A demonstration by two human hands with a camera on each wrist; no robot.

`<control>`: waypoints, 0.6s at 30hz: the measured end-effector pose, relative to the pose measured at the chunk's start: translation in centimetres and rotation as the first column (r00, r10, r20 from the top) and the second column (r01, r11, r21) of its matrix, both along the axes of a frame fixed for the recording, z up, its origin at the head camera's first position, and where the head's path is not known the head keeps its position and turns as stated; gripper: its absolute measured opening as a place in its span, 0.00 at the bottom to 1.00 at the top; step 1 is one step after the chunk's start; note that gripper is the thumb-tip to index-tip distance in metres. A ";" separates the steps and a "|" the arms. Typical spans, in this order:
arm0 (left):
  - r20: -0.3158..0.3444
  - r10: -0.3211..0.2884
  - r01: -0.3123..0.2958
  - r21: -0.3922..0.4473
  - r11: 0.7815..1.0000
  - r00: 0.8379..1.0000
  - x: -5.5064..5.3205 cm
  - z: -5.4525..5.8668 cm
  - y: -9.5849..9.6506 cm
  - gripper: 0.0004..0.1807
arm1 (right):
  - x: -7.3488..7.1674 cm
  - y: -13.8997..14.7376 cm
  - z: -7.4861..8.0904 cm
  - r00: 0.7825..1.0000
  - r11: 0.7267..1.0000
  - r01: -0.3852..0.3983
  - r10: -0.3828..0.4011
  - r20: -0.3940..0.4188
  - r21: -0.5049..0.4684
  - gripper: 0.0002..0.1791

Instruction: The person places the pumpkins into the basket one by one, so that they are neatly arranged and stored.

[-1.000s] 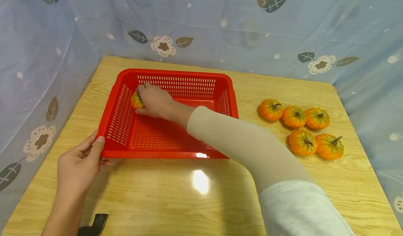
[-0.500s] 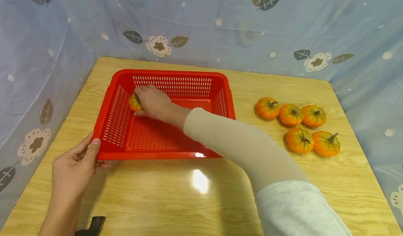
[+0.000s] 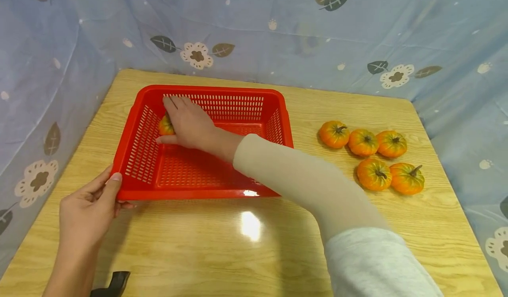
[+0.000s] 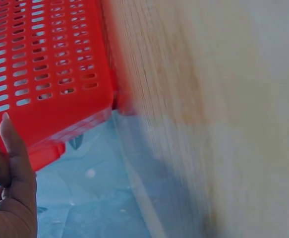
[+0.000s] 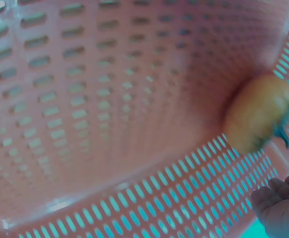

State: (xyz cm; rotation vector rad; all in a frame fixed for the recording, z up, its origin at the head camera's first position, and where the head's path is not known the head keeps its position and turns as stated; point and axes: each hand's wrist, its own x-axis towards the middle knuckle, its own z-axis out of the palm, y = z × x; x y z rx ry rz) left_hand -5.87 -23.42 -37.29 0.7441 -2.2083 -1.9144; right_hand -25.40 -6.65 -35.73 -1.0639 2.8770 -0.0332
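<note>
A red plastic basket [image 3: 190, 194] with slotted walls stands on the table. My left hand [image 3: 85, 213] grips its near left corner, thumb on the rim; in the left wrist view, one finger of that hand [image 4: 18, 183] lies against the basket's outside [image 4: 85, 111]. Inside, at the far left corner, sits a small orange pumpkin [image 3: 166, 127], partly covered by my right hand [image 3: 192, 123]. That hand's fingers are stretched out and spread. In the right wrist view the pumpkin [image 5: 258, 114] rests in the basket's corner, apart from the visible fingers [image 5: 280, 206].
Several more small pumpkins [image 3: 373, 174] sit in two rows on the right of the wooden table [image 3: 190, 253]. A black curved object [image 3: 115, 284] lies at the near left edge. Blue patterned curtains [image 3: 246, 32] surround the table's back and sides.
My right hand has loosened from the pumpkin, its fingers lifting and spreading. The pumpkin stays in the basket's far left corner. My left hand keeps its hold; the head view has shifted slightly.
</note>
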 end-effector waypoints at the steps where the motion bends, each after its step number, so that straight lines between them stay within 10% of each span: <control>1: -0.009 0.004 -0.004 0.019 1.000 1.000 0.0 0.0 0.0 0.33 | 0.0 0.2 0.4 1.000 1.000 0.008 -0.008 -0.004 -0.004 0.59; 18: -0.007 0.031 -0.031 0.041 0.999 0.999 0.0 -0.1 0.2 0.32 | -1.7 12.6 9.3 0.947 0.921 0.319 -0.299 0.121 -0.225 0.52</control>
